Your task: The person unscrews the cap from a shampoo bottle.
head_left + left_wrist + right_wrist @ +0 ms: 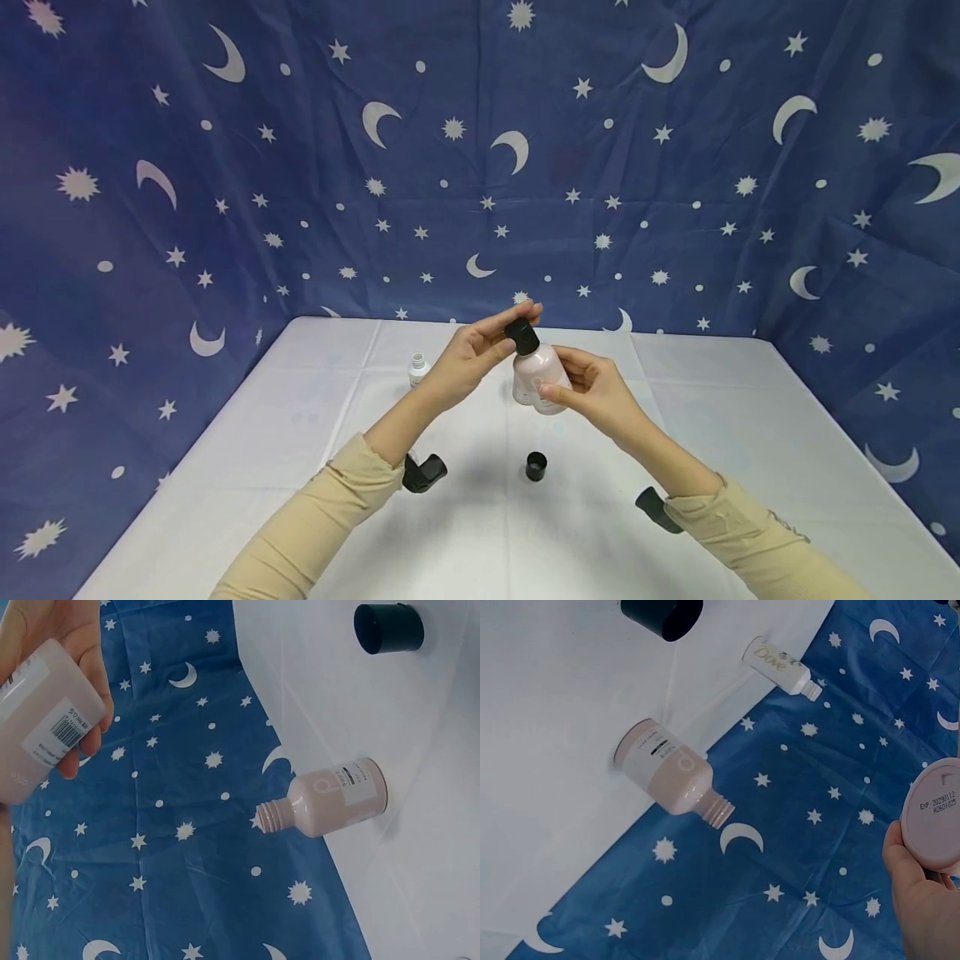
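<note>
My right hand (600,392) grips a pale pink bottle (551,375) by its body, tilted and raised above the table. Its flat base, with printed date text, faces the right wrist view. On the bottle's neck sits a black cap (522,337), which my left hand (468,358) pinches between thumb and fingers. Behind the raised bottle, a second pink bottle (341,799) stands on the table with its threaded neck bare. The left wrist view leaves the black cap in my hand out of sight.
A loose black cap (536,467) lies on the white tablecloth (510,550) in front of the hands. Left of them stands a small white Dove bottle (780,667) without a cap. Dark objects (425,473) show beside the forearms. A blue curtain (480,208) hangs behind.
</note>
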The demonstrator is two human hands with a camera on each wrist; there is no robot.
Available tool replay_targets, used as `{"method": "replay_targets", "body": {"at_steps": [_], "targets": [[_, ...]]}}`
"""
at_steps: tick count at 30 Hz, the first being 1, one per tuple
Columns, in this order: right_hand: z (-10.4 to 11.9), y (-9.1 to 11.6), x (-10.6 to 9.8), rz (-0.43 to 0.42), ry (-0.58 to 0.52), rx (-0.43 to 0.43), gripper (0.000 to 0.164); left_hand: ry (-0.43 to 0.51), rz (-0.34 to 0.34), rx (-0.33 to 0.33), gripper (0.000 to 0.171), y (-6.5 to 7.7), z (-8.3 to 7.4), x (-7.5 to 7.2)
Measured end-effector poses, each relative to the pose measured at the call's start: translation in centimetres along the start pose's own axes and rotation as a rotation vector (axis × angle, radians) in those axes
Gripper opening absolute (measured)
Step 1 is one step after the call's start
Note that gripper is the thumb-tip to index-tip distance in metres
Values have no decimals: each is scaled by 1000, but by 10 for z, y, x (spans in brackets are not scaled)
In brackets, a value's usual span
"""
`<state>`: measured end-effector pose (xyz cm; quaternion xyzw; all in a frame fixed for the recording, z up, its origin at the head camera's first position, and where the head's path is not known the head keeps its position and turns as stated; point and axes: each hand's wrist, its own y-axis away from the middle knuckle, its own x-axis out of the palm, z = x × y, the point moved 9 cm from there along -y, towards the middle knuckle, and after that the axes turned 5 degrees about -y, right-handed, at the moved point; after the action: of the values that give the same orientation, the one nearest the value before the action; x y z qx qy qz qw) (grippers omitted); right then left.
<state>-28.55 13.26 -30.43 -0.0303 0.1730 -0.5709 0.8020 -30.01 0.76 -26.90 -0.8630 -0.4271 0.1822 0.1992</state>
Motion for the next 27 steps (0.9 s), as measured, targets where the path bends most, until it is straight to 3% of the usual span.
{"method": "replay_targets", "body": {"at_steps": [9,17,22,27], "targets": [[0,1,-1,2,28,4,55,-12,-147,-42,75,-1,1,-10],[-2,2,-5,3,41,15,56,-52,-180,-65,76,-4,0,-14],[-4,4,-5,1,34,16,55,-28,-189,-64,77,-3,-1,-13],[-6,6,-6,0,21,18,55,10,-201,-64,66,-1,-2,-13]]}}
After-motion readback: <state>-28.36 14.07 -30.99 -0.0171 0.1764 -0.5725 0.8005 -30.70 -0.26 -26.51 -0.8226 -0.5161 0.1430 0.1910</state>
